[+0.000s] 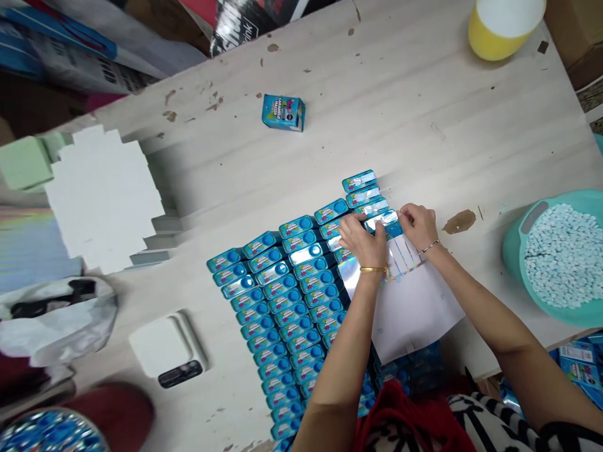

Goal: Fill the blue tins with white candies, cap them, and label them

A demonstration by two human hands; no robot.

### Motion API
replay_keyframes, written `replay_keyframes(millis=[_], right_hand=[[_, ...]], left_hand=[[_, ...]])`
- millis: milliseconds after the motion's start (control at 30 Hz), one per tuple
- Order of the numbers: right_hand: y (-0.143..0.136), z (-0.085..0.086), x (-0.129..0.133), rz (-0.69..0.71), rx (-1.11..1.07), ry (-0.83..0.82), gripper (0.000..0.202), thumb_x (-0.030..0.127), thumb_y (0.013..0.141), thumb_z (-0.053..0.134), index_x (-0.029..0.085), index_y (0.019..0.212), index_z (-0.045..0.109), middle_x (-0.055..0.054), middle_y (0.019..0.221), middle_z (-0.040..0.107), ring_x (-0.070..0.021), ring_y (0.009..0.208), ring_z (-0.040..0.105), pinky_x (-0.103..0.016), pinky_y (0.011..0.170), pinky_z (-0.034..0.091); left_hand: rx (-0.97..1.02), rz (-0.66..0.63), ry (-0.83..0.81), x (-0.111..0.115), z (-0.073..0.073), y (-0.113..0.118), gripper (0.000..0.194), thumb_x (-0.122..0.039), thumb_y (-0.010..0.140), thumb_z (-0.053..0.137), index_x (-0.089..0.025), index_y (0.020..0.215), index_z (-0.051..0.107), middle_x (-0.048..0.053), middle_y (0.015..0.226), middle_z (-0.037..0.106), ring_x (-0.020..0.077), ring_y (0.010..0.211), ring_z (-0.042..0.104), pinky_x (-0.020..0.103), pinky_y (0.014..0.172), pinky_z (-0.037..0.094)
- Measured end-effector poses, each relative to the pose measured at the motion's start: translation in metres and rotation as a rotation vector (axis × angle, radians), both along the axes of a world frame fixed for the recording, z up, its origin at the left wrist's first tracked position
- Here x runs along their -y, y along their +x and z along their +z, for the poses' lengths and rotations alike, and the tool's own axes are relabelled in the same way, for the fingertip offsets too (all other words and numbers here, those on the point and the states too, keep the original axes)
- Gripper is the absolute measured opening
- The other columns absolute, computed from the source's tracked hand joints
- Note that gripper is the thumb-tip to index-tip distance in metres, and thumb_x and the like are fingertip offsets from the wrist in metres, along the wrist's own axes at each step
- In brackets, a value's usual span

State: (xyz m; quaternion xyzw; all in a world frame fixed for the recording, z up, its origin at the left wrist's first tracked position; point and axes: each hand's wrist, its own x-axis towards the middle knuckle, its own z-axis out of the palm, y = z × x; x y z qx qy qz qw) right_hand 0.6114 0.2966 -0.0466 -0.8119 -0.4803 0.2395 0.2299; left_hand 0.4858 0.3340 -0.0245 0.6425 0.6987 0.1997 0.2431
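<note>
Rows of small blue caramel tins (292,314) stand packed together on the table. At the near end of the right row, a tin (393,230) carries a shiny clear sticker (380,220) across its top. My left hand (365,242) rests over these tins, fingers curled and thumb against the tin. Its fingertips partly hide what it grips. My right hand (418,227) pinches at the sticker's right end; the fingers cover the exact spot. Below both hands lies a sheet of sticker strips (402,256) on white paper (414,307).
A lone blue caramel box (283,113) sits toward the back. At right are a teal tub (516,251) of pale candies and a yellow cup (492,44). On the left are stacked white cartons (103,194), a white device (162,348) and a plastic bag (89,333).
</note>
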Motion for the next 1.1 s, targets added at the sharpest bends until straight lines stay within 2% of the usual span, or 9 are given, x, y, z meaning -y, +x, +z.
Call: replay_keyframes(millis=[133,400,467,533,633,733,867,967,1100], right_hand=[[-0.006,0.003,0.010,-0.050,-0.005,0.095,0.024,0.029,0.093,0.048,0.021,0.107,0.066,-0.006,0.096,0.067,-0.0226,0.092,0.057,-0.036,0.083,0.035],[-0.017,0.002,0.025,0.132,0.148,0.031,0.044,0.051,0.098,0.038,0.020,0.112,0.067,-0.010,0.104,0.067,-0.0262,0.099,0.051,-0.041,0.089,0.030],[-0.017,0.007,0.032,0.161,0.232,0.071,0.047,0.051,0.097,0.037,0.017,0.116,0.063,-0.012,0.105,0.066,-0.0269,0.098,0.051,-0.042,0.093,0.027],[-0.018,0.012,0.043,0.186,0.283,0.109,0.049,0.052,0.097,0.038,0.014,0.118,0.060,-0.012,0.101,0.066,-0.0270,0.095,0.050,-0.043,0.095,0.026],[-0.018,0.013,0.060,0.242,0.306,0.130,0.050,0.054,0.096,0.039,0.013,0.118,0.058,-0.012,0.096,0.066,-0.0271,0.091,0.050,-0.043,0.093,0.027],[-0.019,0.011,0.073,0.275,0.326,0.129,0.049,0.053,0.096,0.039,0.013,0.117,0.059,-0.012,0.093,0.066,-0.0271,0.089,0.049,-0.042,0.091,0.028],[-0.022,0.018,0.083,0.351,0.347,0.146,0.047,0.051,0.096,0.039,0.013,0.112,0.062,-0.012,0.090,0.065,-0.0265,0.087,0.048,-0.042,0.088,0.028],[-0.030,0.034,0.089,0.443,0.260,0.146,0.041,0.048,0.098,0.039,0.018,0.106,0.065,-0.011,0.094,0.065,-0.0253,0.091,0.049,-0.040,0.086,0.028],[-0.043,0.050,0.092,0.531,0.046,0.070,0.036,0.033,0.101,0.033,0.019,0.091,0.065,-0.006,0.085,0.066,-0.0205,0.084,0.053,-0.036,0.080,0.028]], left_hand=[[0.015,0.028,-0.040,-0.004,0.005,-0.002,0.049,-0.026,0.070,0.071,-0.018,0.111,0.047,0.011,0.115,0.051,0.0313,0.116,0.046,0.048,0.097,0.035],[0.028,0.010,-0.037,-0.006,-0.001,-0.003,0.044,-0.027,0.072,0.070,-0.019,0.111,0.050,0.013,0.117,0.052,0.0340,0.116,0.046,0.050,0.095,0.036],[0.064,-0.089,-0.036,-0.006,0.002,-0.015,0.034,-0.029,0.078,0.067,-0.019,0.107,0.054,0.011,0.112,0.055,0.0306,0.111,0.049,0.046,0.094,0.037],[0.101,-0.275,-0.014,-0.002,0.006,-0.036,0.023,-0.033,0.086,0.060,-0.020,0.105,0.057,0.008,0.108,0.060,0.0264,0.106,0.053,0.042,0.092,0.037],[0.013,-0.549,0.054,0.014,0.013,-0.075,0.029,-0.041,0.090,0.057,-0.022,0.112,0.059,0.008,0.111,0.062,0.0255,0.107,0.052,0.040,0.090,0.034],[-0.097,-0.716,0.087,0.037,0.012,-0.101,0.031,-0.047,0.086,0.061,-0.022,0.104,0.063,0.009,0.112,0.062,0.0263,0.106,0.051,0.040,0.088,0.032],[-0.098,-0.814,0.010,0.059,0.011,-0.108,0.026,-0.041,0.094,0.051,-0.019,0.083,0.058,0.006,0.092,0.064,0.0210,0.091,0.054,0.037,0.082,0.031],[-0.078,-0.832,-0.053,0.058,0.019,-0.105,0.029,-0.037,0.097,0.043,-0.018,0.079,0.055,0.002,0.073,0.060,0.0170,0.075,0.053,0.035,0.079,0.031],[-0.114,-0.940,0.015,0.049,0.031,-0.106,0.023,-0.037,0.096,0.046,-0.020,0.098,0.061,0.003,0.081,0.065,0.0188,0.082,0.057,0.038,0.085,0.032]])
